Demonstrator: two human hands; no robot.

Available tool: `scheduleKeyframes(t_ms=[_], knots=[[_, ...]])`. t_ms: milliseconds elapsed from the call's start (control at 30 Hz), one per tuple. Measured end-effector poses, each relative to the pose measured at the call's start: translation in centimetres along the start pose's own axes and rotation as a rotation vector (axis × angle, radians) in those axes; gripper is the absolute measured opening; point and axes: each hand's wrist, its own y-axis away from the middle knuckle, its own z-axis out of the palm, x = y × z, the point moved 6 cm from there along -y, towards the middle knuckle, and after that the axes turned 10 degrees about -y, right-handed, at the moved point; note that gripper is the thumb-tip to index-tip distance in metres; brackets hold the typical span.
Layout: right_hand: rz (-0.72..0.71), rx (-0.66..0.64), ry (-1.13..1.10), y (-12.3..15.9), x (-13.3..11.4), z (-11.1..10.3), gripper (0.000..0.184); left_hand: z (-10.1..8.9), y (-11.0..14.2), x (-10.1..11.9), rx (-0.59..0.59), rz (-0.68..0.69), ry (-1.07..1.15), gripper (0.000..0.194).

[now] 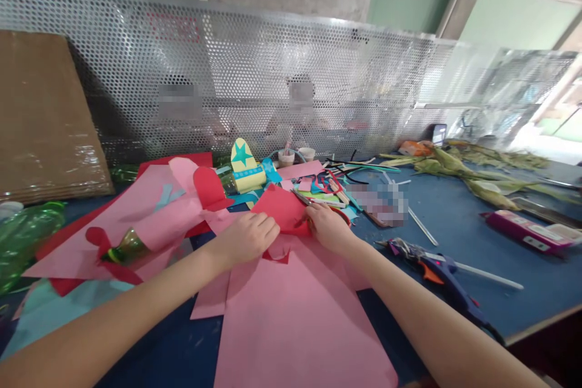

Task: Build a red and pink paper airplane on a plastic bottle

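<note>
Blue table (459,203) — pink paper (300,321), glue gun (450,282); green bottle (34,242) at left, leafy husks (439,165), magenta pack (518,231) at right

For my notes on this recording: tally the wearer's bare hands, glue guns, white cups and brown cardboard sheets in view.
Hands: 2, left hand and right hand
Glue gun: 1
White cups: 2
Cardboard sheet: 1
Total: 6

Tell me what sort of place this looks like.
Probably a craft workspace, perhaps a workshop: a glue gun and pink paper lie on a blue table, with a perforated panel behind.
</note>
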Motion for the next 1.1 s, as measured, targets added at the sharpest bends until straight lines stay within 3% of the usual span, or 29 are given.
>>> scheduleKeyframes(t_ms=[300, 600, 867, 967, 1100], knots=[[0.009, 0.016, 0.004, -0.4, 0.2, 0.5, 0.024, -4.5, 1.5, 4.8, 0.218, 0.128, -0.043, 0.02], [-0.002, 0.058, -0.011, 0.1, -0.1, 0.3, 0.027, -8.8, 3.5, 9.0, 0.33, 0.23, 0.108, 0.012], [-0.015, 0.026, -0.1, 0.7, -1.0, -1.2, 0.018, -7.7, 4.5, 9.2, 0.207, 0.234, 0.171, 0.008], [0.003, -0.093, -0.225, 1.9, -2.2, -2.4, 0.019, -7.1, 5.0, 8.3, 0.182, 0.161, 0.162, 0.01], [-0.143, -0.39, -0.395, 4.8, -6.1, -2.8, 0.024, -6.8, 5.0, 6.8, 0.189, 0.045, 0.111, 0.019]])
